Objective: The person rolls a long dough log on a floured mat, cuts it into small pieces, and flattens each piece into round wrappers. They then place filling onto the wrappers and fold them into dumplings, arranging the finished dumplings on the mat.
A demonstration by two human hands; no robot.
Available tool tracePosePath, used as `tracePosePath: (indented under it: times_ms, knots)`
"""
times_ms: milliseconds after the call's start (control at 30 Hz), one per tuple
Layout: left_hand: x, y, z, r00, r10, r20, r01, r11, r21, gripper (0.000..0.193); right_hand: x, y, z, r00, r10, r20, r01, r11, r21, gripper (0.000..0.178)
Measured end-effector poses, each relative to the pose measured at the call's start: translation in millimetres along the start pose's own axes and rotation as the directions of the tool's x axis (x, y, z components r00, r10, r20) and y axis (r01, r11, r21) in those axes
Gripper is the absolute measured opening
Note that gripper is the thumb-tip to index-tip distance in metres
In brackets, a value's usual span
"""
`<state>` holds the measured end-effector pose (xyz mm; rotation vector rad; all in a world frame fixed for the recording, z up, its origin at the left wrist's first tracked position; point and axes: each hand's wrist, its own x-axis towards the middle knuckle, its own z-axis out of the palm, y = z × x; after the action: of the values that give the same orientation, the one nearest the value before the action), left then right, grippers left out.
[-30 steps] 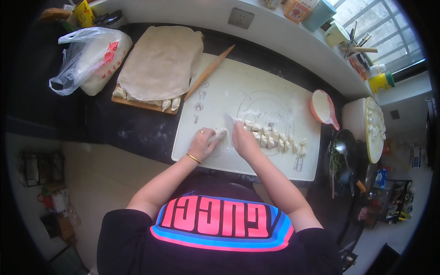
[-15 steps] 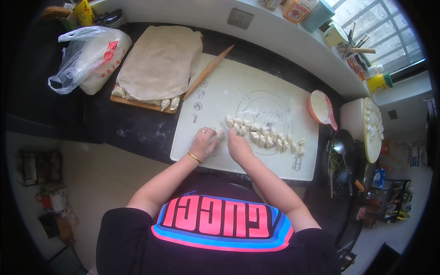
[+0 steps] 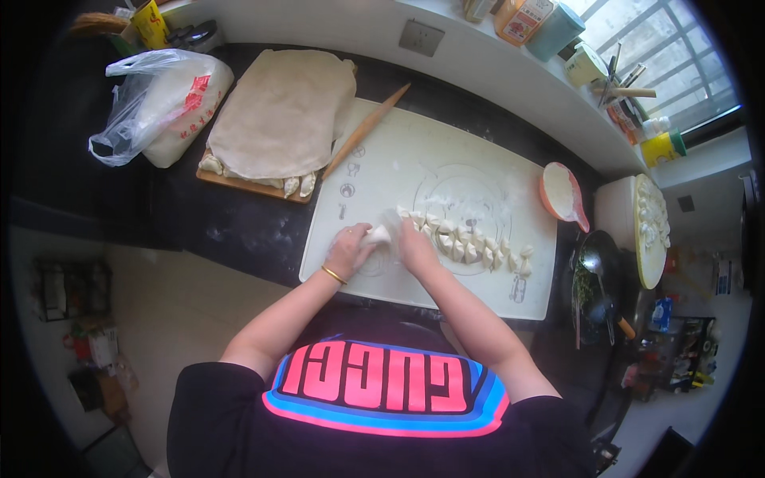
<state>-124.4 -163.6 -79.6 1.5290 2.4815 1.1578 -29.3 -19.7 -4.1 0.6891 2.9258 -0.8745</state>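
Curling over the dough roll (image 3: 376, 236), the fingers of the left hand (image 3: 347, 248) are nearly closed, and the roll's right end stands out past them on the white mat (image 3: 494, 151). The right hand (image 3: 416, 245) is just beside it, its fingers closed on a pale cutter (image 3: 390, 219); the blade is blurred, so we cannot tell whether it touches the roll. Both hands are nearer the mat's left edge than its right. We see bare mat between them and the near edge, and a wider stretch toward the far edge.

To the right, the cut dough pieces (image 3: 466, 239) run toward the near-right corner; they crowd together, and we count more than a dozen without a firm total. One rolling pin (image 3: 366, 130) slants across the far-left corner, and one red dipper (image 3: 560, 191) sits at the right edge near its far end. Left of the mat, the black tabletop (image 3: 231, 227) carries one wooden board (image 3: 263, 188) under a pale sheet (image 3: 279, 115), with at least three dumplings (image 3: 300, 187) showing at the board's near edge, and one plastic bag (image 3: 171, 103).

We find red lettering on the bag, small dark symbols down the mat's left side, and large pink letters on the black shirt (image 3: 223, 414).
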Motion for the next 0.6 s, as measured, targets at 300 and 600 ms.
tracePosePath:
  times_ms: [300,600]
  knots:
    - [16,-14,12,0.991,-0.13,0.006,0.13,0.991,-0.033,0.015,-15,-34,-31,0.993,-0.116,0.015,0.116,0.993,0.002,0.014]
    - [17,-7,-1,0.995,-0.049,0.091,0.042,0.996,0.079,0.017,-6,-31,-20,0.983,-0.182,0.03,0.183,0.982,-0.04,0.009]
